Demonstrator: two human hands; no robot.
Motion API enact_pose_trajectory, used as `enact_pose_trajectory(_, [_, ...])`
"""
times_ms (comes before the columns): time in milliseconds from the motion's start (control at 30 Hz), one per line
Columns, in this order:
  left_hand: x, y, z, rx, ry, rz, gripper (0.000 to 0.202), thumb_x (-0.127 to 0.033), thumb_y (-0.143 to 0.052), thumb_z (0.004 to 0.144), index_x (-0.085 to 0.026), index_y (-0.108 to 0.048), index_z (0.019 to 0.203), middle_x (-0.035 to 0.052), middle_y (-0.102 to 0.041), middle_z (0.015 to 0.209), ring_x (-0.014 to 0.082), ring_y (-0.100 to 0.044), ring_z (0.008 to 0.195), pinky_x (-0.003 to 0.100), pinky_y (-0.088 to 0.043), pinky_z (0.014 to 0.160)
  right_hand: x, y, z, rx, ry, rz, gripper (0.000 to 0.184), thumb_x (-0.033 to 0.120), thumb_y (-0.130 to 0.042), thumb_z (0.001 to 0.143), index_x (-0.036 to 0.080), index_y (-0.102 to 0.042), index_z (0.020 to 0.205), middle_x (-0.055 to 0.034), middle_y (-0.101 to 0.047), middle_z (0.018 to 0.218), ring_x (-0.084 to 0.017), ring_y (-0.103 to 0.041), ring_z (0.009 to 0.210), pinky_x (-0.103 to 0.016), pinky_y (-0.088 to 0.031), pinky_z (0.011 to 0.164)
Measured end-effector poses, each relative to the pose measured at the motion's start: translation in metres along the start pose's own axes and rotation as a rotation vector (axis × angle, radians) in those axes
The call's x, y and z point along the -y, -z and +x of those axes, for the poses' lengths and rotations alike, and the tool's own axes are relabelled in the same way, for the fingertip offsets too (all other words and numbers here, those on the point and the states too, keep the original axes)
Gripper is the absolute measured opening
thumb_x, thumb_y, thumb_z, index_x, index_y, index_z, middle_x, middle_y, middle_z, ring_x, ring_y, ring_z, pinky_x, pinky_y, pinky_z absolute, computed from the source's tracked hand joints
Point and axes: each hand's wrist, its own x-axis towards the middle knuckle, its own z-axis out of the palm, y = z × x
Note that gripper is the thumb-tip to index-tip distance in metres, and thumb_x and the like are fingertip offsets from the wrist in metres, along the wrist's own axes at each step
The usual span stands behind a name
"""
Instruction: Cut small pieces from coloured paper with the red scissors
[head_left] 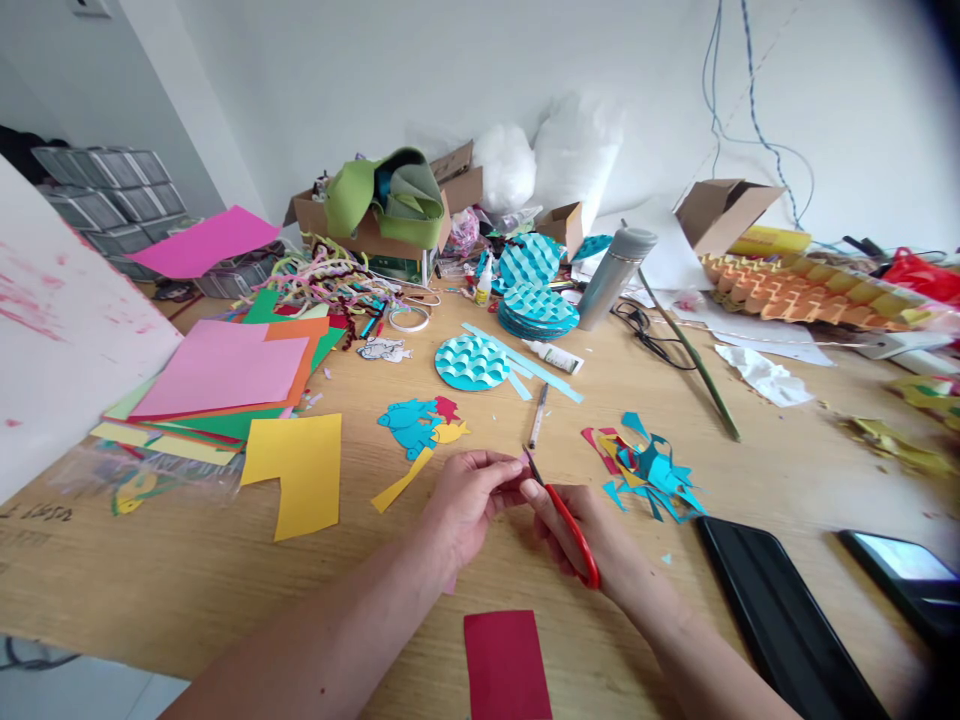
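Wooden table (pixel 795 460) fills the frame. Its only open room is a strip at lower centre, between the yellow sheet (pixel 296 470) on the left and the black tablet (pixel 780 610) at lower right. The left hand (pixel 465 500) and right hand (pixel 600 540) meet there. Right fingers curl through the red scissors (pixel 571 525), whose long axis runs up and left, and the 2 blades look nearly closed. Left fingertips pinch a small pale paper scrap (pixel 520 462) at the blade tips, seemingly touching them.

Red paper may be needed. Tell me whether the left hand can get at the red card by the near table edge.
Probably yes: the red card lies uncovered close to the left hand, nothing between; but that hand pinches a scrap.
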Motion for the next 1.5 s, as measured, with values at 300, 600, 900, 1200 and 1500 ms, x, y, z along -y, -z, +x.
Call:
enact_pose_trajectory(300, [-0.002, 0.003, 0.001, 0.051, -0.058, 0.103, 0.017, -0.022, -0.075, 0.062, -0.011, -0.062, 0.065, 0.0067, -0.066, 0.071, 0.0139, -0.061, 0.065, 0.028, -0.048, 0.065, -0.001, 0.000, 0.000, 0.011, -0.020, 0.015, 0.060, 0.074, -0.044, 0.074, 0.018, -0.046, 0.054, 0.0039, -0.043, 0.038, -0.007, -0.038, 0.031, -0.018, -0.026, 0.033])
enact_pose_trajectory(600, [-0.014, 0.011, 0.010, 0.074, -0.130, 0.330, 0.029, -0.035, -0.075, 0.065, -0.013, -0.057, 0.068, 0.0032, -0.061, 0.065, 0.0124, -0.059, 0.058, 0.028, -0.050, 0.061, -0.005, 0.005, -0.001, 0.060, 0.169, -0.199, 0.061, 0.064, -0.034, 0.088, 0.015, -0.053, 0.056, -0.0023, -0.056, 0.048, -0.010, -0.049, 0.043, -0.020, -0.035, 0.043])
enact_pose_trajectory(900, [-0.020, 0.015, 0.008, 0.193, -0.078, 0.492, 0.035, -0.043, -0.075, 0.065, -0.011, -0.063, 0.072, 0.0058, -0.064, 0.067, 0.0132, -0.060, 0.059, 0.028, -0.050, 0.059, -0.008, 0.006, 0.000, 0.114, 0.157, -0.197, 0.058, 0.061, -0.037, 0.088, 0.015, -0.054, 0.058, -0.0004, -0.053, 0.047, -0.010, -0.046, 0.042, -0.020, -0.032, 0.042])
enact_pose_trajectory(1200, [-0.020, 0.018, 0.010, 0.200, -0.065, 0.535, 0.033, -0.042, -0.076, 0.064, -0.012, -0.062, 0.068, 0.0059, -0.064, 0.065, 0.0126, -0.060, 0.057, 0.027, -0.050, 0.058, -0.005, 0.006, -0.002, 0.134, 0.146, -0.169, 0.059, 0.063, -0.037, 0.087, 0.014, -0.055, 0.059, -0.0002, -0.054, 0.049, -0.010, -0.047, 0.043, -0.020, -0.033, 0.042])
enact_pose_trajectory(1500, [-0.019, 0.017, 0.009, 0.198, -0.056, 0.523, 0.027, -0.036, -0.075, 0.065, -0.012, -0.063, 0.067, 0.0046, -0.064, 0.064, 0.0116, -0.059, 0.056, 0.025, -0.049, 0.056, -0.010, 0.005, 0.000, 0.139, 0.113, -0.135, 0.056, 0.064, -0.040, 0.085, 0.015, -0.052, 0.060, 0.0007, -0.052, 0.049, -0.009, -0.045, 0.041, -0.019, -0.031, 0.040])
